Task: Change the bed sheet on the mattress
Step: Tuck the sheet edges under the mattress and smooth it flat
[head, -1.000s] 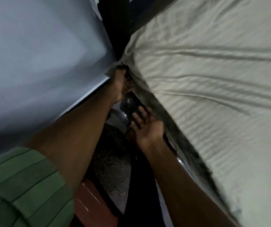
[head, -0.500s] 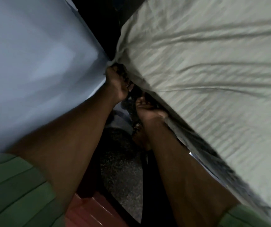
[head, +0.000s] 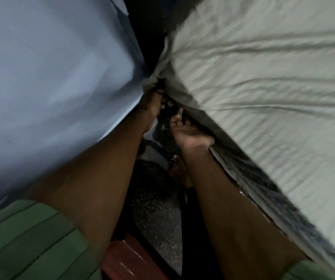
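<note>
Nearest me, at seven o'clock, a green sleeve covers the person's left shoulder, and both bare forearms run up toward the middle of the scene. Between them, low at six o'clock, lies a speckled floor with a reddish piece of furniture at its near edge; a bare foot stands just beyond.

The right hand sits a little right of centre, palm turned up and pressed against the dark underside of the mattress edge. Its fingers are curled, tips pushing in under the cloth; a second ago that hand hung spread and free of the bed, so it has come in to tuck. The left hand is just past it, toward twelve o'clock, and stays bunched on the gathered corner of the bed sheet, holding the fabric taut at the mattress corner. Whether its thumb is clamped over the cloth I cannot tell; the light is poor.

The pale striped sheet spreads from centre out to three o'clock, wrinkled but covering the top. At ten o'clock stands a smooth blue-grey wall, near the corner.

My reading: this corner is being tucked under, and the sheet is largely on.
</note>
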`<state>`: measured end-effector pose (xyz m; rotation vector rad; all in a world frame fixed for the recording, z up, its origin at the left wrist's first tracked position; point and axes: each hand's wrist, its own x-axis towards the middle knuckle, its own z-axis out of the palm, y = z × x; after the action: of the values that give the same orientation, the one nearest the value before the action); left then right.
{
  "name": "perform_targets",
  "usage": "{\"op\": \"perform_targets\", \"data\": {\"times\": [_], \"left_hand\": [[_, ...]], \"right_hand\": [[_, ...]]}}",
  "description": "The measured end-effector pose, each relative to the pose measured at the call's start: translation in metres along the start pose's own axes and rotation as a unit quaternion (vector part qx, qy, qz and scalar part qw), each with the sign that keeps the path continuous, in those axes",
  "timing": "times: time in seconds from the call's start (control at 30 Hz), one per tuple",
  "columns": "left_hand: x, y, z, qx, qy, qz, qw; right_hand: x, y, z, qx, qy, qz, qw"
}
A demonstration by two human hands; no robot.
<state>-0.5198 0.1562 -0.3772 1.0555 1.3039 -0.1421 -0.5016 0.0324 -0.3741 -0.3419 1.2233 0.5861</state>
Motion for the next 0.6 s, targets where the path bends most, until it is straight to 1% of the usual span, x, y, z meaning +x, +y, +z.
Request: {"op": "perform_targets", "data": {"times": [0.07, 0.1, 0.13, 0.2, 0.23, 0.27, 0.3, 0.33, 0.37, 0.4, 0.43, 0.47, 0.5, 0.53, 0.57, 0.6], "left_hand": [[-0.009, 0.001, -0.009, 0.046, -0.014, -0.011, 0.999], [-0.012, -0.002, -0.013, 0.06, -0.023, -0.016, 0.998], [-0.016, -0.006, -0.014, 0.065, -0.021, -0.004, 0.998], [-0.018, -0.017, -0.017, 0.094, 0.031, 0.057, 0.993], [-0.02, -0.021, -0.019, 0.125, 0.071, 0.098, 0.985], [-0.023, -0.023, -0.021, 0.161, 0.115, 0.138, 0.97], [-0.027, -0.023, -0.024, 0.184, 0.151, 0.171, 0.956], [-0.03, -0.022, -0.025, 0.195, 0.18, 0.198, 0.944], [-0.033, -0.019, -0.025, 0.194, 0.201, 0.22, 0.935], [-0.038, -0.014, -0.024, 0.188, 0.218, 0.23, 0.93], [-0.042, -0.009, -0.022, 0.181, 0.229, 0.237, 0.926], [-0.044, -0.005, -0.021, 0.178, 0.236, 0.237, 0.925], [-0.044, -0.002, -0.02, 0.177, 0.24, 0.235, 0.925], [-0.043, 0.001, -0.019, 0.179, 0.244, 0.231, 0.925], [-0.043, 0.003, -0.018, 0.181, 0.253, 0.223, 0.924], [-0.043, 0.004, -0.017, 0.183, 0.267, 0.212, 0.922]], "right_hand": [[-0.009, -0.002, -0.007, -0.088, 0.009, 0.01, 0.996], [-0.014, 0.0, -0.009, -0.153, 0.025, 0.011, 0.988], [-0.021, 0.003, -0.011, -0.228, 0.037, 0.012, 0.973], [-0.035, 0.015, -0.017, -0.381, 0.055, -0.016, 0.923], [-0.045, 0.021, -0.019, -0.449, 0.05, -0.068, 0.89], [-0.053, 0.026, -0.022, -0.516, 0.027, -0.158, 0.841], [-0.06, 0.028, -0.023, -0.593, -0.018, -0.272, 0.758], [-0.067, 0.027, -0.021, -0.662, -0.068, -0.39, 0.636], [-0.073, 0.024, -0.017, -0.701, -0.113, -0.487, 0.509], [-0.076, 0.019, -0.007, -0.712, -0.129, -0.547, 0.42], [-0.081, 0.016, 0.005, -0.717, -0.114, -0.577, 0.374], [-0.083, 0.014, 0.016, -0.726, -0.086, -0.586, 0.35], [-0.082, 0.013, 0.022, -0.735, -0.066, -0.589, 0.329], [-0.081, 0.012, 0.025, -0.74, -0.065, -0.594, 0.308], [-0.082, 0.012, 0.026, -0.739, -0.076, -0.601, 0.294], [-0.084, 0.01, 0.028, -0.733, -0.085, -0.608, 0.292]]}}
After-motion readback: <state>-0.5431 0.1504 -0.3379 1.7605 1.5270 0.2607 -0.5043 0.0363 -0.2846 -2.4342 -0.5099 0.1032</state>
